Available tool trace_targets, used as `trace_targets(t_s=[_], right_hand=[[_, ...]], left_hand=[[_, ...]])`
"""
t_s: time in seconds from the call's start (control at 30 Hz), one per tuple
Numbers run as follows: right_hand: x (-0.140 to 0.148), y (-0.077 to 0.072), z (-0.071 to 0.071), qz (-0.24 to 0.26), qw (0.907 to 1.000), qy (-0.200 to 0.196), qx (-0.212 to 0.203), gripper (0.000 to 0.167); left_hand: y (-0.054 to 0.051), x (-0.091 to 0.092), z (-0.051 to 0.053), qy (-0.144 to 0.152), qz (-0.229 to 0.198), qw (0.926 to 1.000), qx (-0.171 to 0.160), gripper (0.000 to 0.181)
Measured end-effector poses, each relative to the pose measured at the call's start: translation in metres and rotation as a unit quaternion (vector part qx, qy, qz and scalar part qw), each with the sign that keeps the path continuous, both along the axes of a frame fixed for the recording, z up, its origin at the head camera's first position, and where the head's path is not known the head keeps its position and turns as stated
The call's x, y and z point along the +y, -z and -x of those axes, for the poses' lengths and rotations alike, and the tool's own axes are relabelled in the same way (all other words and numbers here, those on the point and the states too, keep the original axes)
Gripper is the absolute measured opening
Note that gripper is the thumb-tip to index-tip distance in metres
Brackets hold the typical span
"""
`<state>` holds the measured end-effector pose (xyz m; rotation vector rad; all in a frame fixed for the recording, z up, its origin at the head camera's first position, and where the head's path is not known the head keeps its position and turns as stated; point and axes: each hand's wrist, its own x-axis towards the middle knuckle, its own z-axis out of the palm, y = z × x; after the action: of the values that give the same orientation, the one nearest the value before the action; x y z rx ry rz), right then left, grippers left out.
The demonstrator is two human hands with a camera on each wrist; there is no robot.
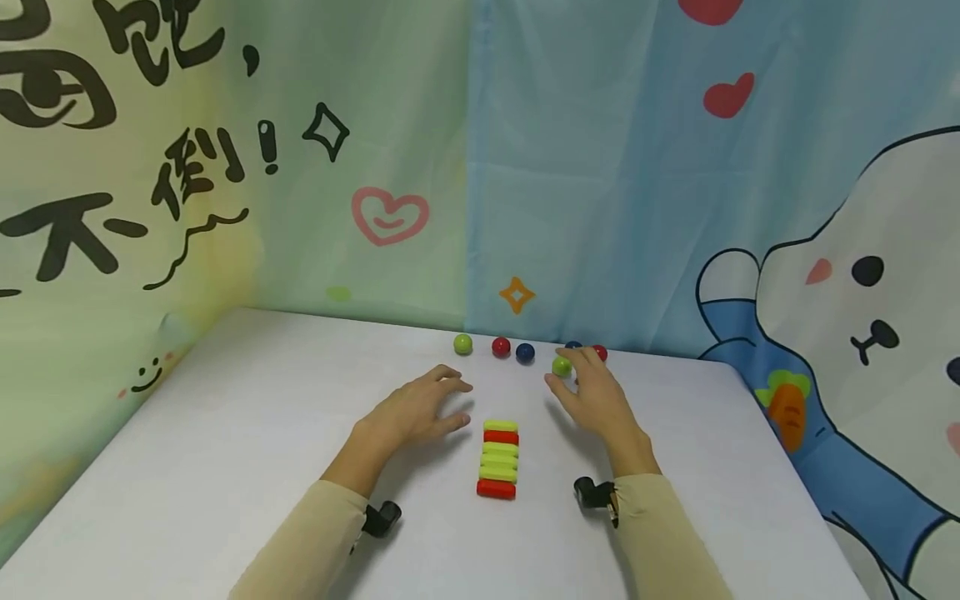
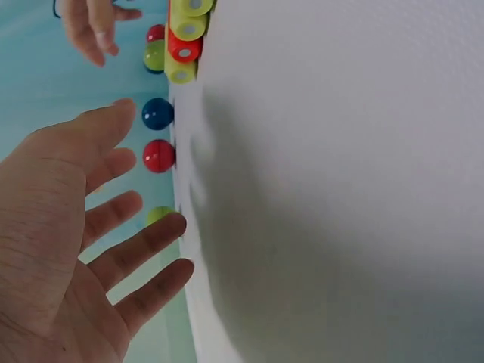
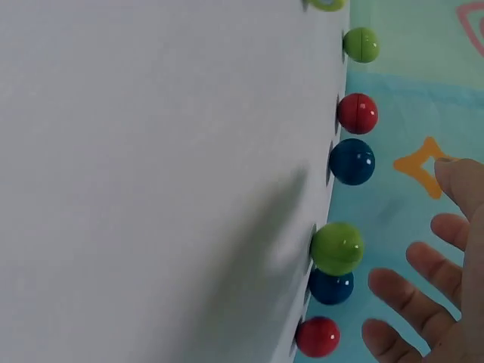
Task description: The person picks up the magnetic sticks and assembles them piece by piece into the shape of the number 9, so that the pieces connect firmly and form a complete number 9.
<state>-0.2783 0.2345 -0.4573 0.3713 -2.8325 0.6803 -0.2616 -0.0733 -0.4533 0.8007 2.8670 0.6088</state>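
My left hand (image 1: 412, 410) hovers with loosely spread fingers, left of a column of short yellow-green and red rods (image 1: 498, 460). Those rods lie side by side on the white table. The left wrist view shows that hand (image 2: 91, 204) holding nothing; pale round centres mark the rod ends (image 2: 187, 29). My right hand (image 1: 597, 400) is up at the far right, beside a green ball (image 1: 562, 367), its fingers apart and nothing gripped. Behind it sit a blue ball (image 3: 331, 286) and a red ball (image 3: 318, 337), partly covered by the hand in the head view.
Farther left along the back edge stand another green ball (image 1: 462, 344), a red ball (image 1: 501, 347) and a blue ball (image 1: 525, 353). A printed curtain (image 1: 585, 183) hangs directly behind the table (image 1: 225, 433).
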Motion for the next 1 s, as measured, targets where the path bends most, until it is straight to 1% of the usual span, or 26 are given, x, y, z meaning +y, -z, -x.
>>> trace_targets(t_s=[0.1, 0.2, 0.3, 0.4, 0.57, 0.8, 1.0], right_hand=[[-0.008, 0.003, 0.004, 0.031, 0.9992, -0.013, -0.020, 0.055], [-0.013, 0.003, 0.005, 0.058, 0.9977, -0.023, -0.025, 0.053], [-0.017, 0.002, 0.005, 0.075, 0.9964, -0.030, -0.026, 0.052], [-0.021, 0.002, 0.005, 0.085, 0.9953, -0.029, -0.035, 0.053], [-0.030, 0.001, 0.009, 0.102, 0.9927, -0.033, -0.055, 0.053], [-0.034, -0.001, 0.018, 0.104, 0.9924, -0.043, -0.048, 0.051], [-0.034, 0.004, 0.019, 0.121, 0.9903, -0.044, -0.053, 0.051]], left_hand=[[0.001, -0.001, 0.001, 0.006, -0.010, 0.9999, -0.005, 0.049], [0.003, 0.001, 0.003, 0.020, -0.014, 0.9997, -0.002, 0.047], [0.004, 0.006, 0.006, 0.029, -0.012, 0.9995, 0.006, 0.046], [0.005, 0.011, 0.008, 0.033, -0.011, 0.9994, 0.008, 0.044], [0.008, 0.018, 0.010, 0.032, -0.007, 0.9995, -0.003, 0.040], [0.005, 0.025, 0.012, 0.042, -0.013, 0.9990, -0.005, 0.035], [0.007, 0.034, 0.013, 0.052, -0.013, 0.9985, -0.009, 0.030]])
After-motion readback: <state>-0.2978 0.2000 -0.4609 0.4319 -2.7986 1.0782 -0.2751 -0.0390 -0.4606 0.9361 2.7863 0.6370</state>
